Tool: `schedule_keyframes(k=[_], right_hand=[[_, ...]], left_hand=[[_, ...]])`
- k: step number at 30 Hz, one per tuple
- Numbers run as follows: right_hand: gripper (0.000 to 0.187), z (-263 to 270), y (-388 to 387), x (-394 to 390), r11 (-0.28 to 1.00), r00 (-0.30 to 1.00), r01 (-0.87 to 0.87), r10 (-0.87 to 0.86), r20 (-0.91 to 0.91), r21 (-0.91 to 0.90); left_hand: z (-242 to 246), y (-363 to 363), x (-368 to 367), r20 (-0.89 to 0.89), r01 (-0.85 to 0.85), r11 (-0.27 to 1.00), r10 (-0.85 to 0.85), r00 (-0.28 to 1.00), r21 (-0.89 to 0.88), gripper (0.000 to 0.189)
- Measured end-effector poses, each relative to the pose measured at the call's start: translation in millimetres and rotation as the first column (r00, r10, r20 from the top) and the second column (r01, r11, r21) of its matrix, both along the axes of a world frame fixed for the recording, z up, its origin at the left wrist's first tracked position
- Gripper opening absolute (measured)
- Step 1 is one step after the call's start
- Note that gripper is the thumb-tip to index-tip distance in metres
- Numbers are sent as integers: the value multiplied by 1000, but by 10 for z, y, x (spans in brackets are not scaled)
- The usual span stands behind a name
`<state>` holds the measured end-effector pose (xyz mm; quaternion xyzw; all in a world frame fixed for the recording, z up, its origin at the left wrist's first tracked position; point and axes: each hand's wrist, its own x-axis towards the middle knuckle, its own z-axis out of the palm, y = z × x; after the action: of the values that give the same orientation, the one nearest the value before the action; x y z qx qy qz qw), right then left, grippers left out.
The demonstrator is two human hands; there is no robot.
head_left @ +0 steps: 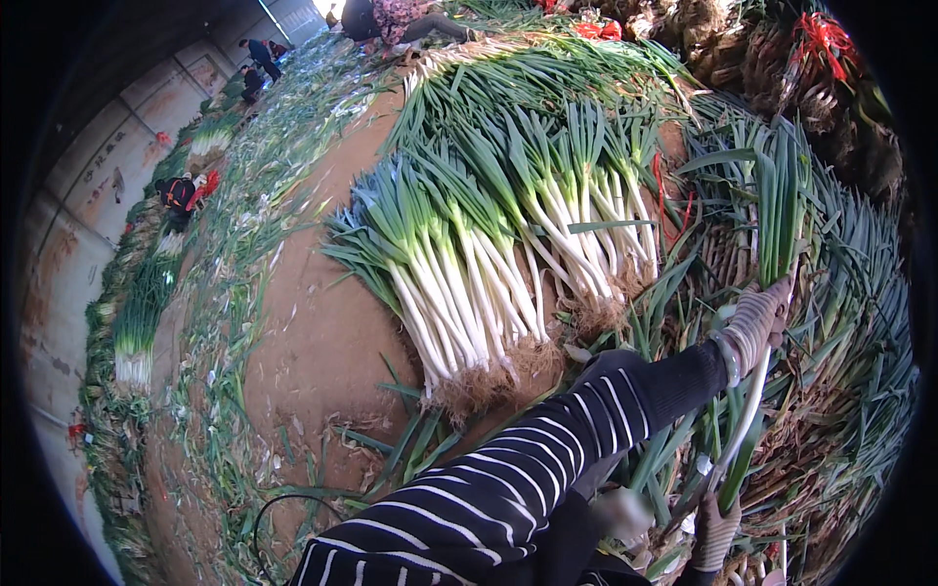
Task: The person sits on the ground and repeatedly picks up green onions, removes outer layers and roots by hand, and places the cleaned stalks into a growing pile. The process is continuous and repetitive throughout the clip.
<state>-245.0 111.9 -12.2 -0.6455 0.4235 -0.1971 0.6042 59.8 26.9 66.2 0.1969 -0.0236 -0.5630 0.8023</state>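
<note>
My left hand (758,322), in a ribbed glove with a pale bangle at the wrist, grips a long green onion (749,410) around its upper stalk. The onion's green leaves (778,212) rise above the fist, and its white shaft slants down toward my right hand (718,527). That gloved hand is closed around a green leaf (741,469) hanging beside the shaft's lower end; whether it also holds the root end is hidden. Left of my striped sleeve, white-stalked green onions (462,300) lie side by side on the dirt floor, roots toward me. Another group (586,227) lies just beyond.
Untrimmed onions (843,293) are heaped along the right. Red ties (824,44) rest on the rooty bundles (755,66) at upper right. Leaf scraps (242,264) litter the dirt floor (315,322). Several people work farther off, one crouching (179,198) near the wall (73,249).
</note>
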Motion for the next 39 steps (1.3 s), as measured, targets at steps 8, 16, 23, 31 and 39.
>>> schedule_keyframes(k=[8,16,23,31,39], right_hand=[[45,214,39,-981,956,747,-222,42,-663,-190],[67,-610,-275,-2139,831,319,-285,-387,-865,-477],[42,-257,-230,-2288,920,253,-174,-302,-919,-350],[59,393,-136,97,930,985,130,-160,-61,-343],[31,631,-114,1146,944,963,236,-195,188,-229]], left_hand=[[270,119,422,8,-245,970,245,970,-12,25],[214,174,746,11,-297,948,300,954,-109,42],[301,430,1194,-46,-412,905,409,911,-104,20],[37,58,523,-11,85,935,-95,995,-344,28],[175,147,246,108,294,808,-279,954,-511,33]])
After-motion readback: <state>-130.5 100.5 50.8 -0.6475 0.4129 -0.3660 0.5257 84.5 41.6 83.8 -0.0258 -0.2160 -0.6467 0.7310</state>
